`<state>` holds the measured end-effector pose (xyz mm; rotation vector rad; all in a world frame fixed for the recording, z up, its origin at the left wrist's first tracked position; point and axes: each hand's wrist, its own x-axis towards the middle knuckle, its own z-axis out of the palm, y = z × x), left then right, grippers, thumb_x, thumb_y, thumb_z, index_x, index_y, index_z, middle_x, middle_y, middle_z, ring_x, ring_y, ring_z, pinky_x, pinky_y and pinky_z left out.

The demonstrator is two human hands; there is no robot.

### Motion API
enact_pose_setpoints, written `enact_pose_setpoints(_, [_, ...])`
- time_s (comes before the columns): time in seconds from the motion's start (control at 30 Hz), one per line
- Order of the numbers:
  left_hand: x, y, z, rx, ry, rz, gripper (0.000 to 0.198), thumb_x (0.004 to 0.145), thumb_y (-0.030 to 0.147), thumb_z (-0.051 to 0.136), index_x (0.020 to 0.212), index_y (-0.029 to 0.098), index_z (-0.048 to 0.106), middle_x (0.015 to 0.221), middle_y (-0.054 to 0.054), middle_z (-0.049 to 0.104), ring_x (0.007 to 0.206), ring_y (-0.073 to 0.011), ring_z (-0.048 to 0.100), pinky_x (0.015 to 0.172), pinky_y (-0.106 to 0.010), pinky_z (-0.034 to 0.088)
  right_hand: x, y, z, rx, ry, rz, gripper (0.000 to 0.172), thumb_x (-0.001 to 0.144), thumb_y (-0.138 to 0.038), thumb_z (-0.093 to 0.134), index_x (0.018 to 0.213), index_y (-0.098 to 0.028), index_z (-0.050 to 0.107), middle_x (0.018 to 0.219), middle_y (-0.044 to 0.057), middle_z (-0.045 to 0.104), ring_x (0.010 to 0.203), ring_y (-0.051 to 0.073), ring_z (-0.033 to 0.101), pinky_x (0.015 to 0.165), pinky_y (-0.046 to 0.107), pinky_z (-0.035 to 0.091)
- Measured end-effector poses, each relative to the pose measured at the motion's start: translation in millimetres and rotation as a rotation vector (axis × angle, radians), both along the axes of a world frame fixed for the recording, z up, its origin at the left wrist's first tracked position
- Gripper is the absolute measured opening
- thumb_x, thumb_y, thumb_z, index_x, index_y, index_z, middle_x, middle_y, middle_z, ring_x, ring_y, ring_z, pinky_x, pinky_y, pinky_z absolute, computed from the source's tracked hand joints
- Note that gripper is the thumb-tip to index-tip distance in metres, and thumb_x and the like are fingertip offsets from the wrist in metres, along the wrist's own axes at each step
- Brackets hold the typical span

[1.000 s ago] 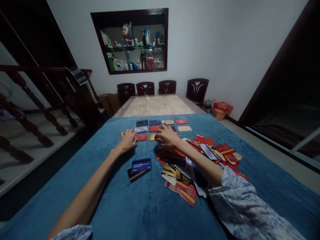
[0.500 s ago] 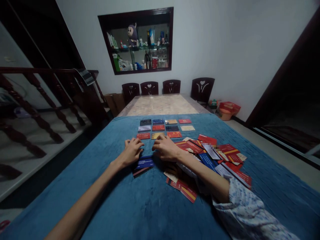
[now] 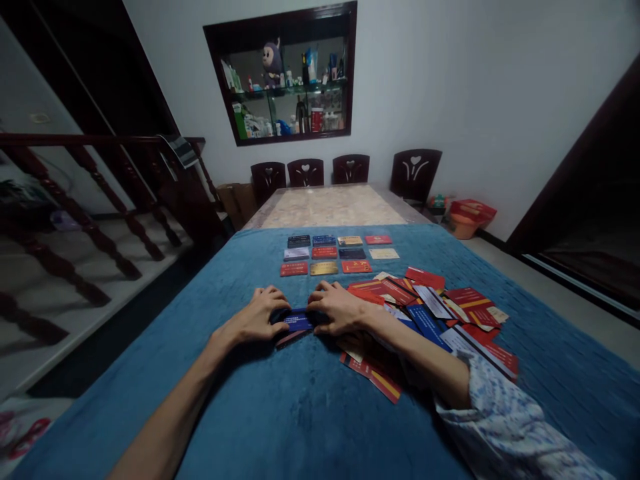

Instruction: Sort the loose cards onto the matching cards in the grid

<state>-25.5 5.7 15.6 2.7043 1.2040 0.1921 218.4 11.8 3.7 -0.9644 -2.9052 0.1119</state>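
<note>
Two hands on one small stack of thin plastic cards (image 3: 299, 323), with a dark blue white-printed card on top and a red edge peeking out below. Landmark: tidy grid of eleven flat cards (image 3: 325, 253) in red, blue, gold and pale, three rows on the blue plush cloth (image 3: 280, 413). The stack lies just on the near side of that grid, flat on the cloth and slightly skewed. Left hand (image 3: 256, 319) covers the stack's left end, right hand (image 3: 341, 309) its right end. Both sets of fingers are half curled, tips bearing on the card ends from opposite sides and nearly meeting over the top card. Thumbs are mostly hidden, so I can't tell whether either hand pinches the stack or only presses on it. Near-right of the grid: loose heap of overlapping cards (image 3: 435, 307), mostly red with some blue and white; the right forearm lies across it. Beyond the grid: bare marble-look tabletop (image 3: 330, 207), then four dark wooden chairs (image 3: 350, 168). Handling call: the cards look light, stiff but bendy, and slick face to face, so the stack will likely shear and fan if pushed from one side. The plush nap leaves little room to get a nail under. Best hold looks like the two short ends, or thumb and fingers across the long edges, squeezed evenly.
</note>
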Motion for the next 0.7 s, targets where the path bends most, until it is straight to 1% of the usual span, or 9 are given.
enact_pose_setpoints(0.13, [0.7,-3.4,0.6,-0.041,0.028,0.010,0.031,0.079,0.035,0.068,0.108,0.023,0.068,0.113,-0.007,0.063,0.113,-0.0266,0.050,0.103,-0.047,0.034,-1.3,-2.2,1.7,0.003,-0.017,-0.017,0.044,0.081,-0.038,0.067,0.122,-0.021,0.066,0.122,0.012,0.064,0.114,0.032,0.045,0.084,0.044,0.041])
enact_pose_setpoints(0.2, [1.7,-4.6,0.9,-0.050,0.035,0.009,0.034,0.078,0.035,0.069,0.109,0.023,0.068,0.115,-0.007,0.062,0.112,-0.0264,0.051,0.102,-0.046,0.036,-1.9,-3.4,3.0,0.010,-0.028,-0.022,0.045,0.081,-0.036,0.067,0.123,-0.020,0.065,0.122,0.012,0.064,0.114,0.032,0.045,0.084,0.044,0.041])
enact_pose_setpoints(0.37, [1.7,-3.2,-3.1,-0.049,0.008,-0.010,0.031,0.077,0.033,0.068,0.105,0.021,0.068,0.112,-0.007,0.061,0.110,-0.0250,0.051,0.100,-0.041,0.039,-1.6,-3.3,2.2,0.027,-0.017,-0.008,0.043,0.081,-0.037,0.067,0.120,-0.020,0.067,0.117,0.012,0.065,0.111,0.030,0.046,0.083,0.041,0.041])
enact_pose_setpoints(0.5, [1.2,-2.1,-4.2,-0.037,-0.022,-0.026,0.025,0.078,0.032,0.067,0.100,0.022,0.069,0.107,-0.006,0.063,0.107,-0.0242,0.053,0.099,-0.041,0.041,0.2,-1.8,1.7,0.060,0.023,0.047,0.033,0.083,-0.037,0.065,0.110,-0.020,0.071,0.107,0.010,0.069,0.110,0.028,0.047,0.083,0.039,0.038])
enact_pose_setpoints(0.6, [1.4,-2.4,-0.4,-0.021,-0.065,-0.055,0.015,0.079,0.028,0.064,0.091,0.022,0.071,0.097,-0.005,0.065,0.101,-0.0224,0.056,0.096,-0.038,0.043,0.6,-1.3,3.8,0.105,0.050,0.090,0.021,0.084,-0.031,0.063,0.099,-0.019,0.073,0.098,0.009,0.072,0.108,0.026,0.049,0.084,0.037,0.036])
enact_pose_setpoints(0.7, [0.1,-1.1,3.1,0.000,-0.112,-0.067,0.014,0.079,0.021,0.060,0.087,0.021,0.072,0.092,-0.004,0.066,0.097,-0.0208,0.057,0.093,-0.036,0.044,-0.6,-0.5,5.1,0.157,0.074,0.081,0.015,0.087,-0.023,0.059,0.090,-0.019,0.073,0.090,0.008,0.073,0.104,0.023,0.053,0.083,0.036,0.035])
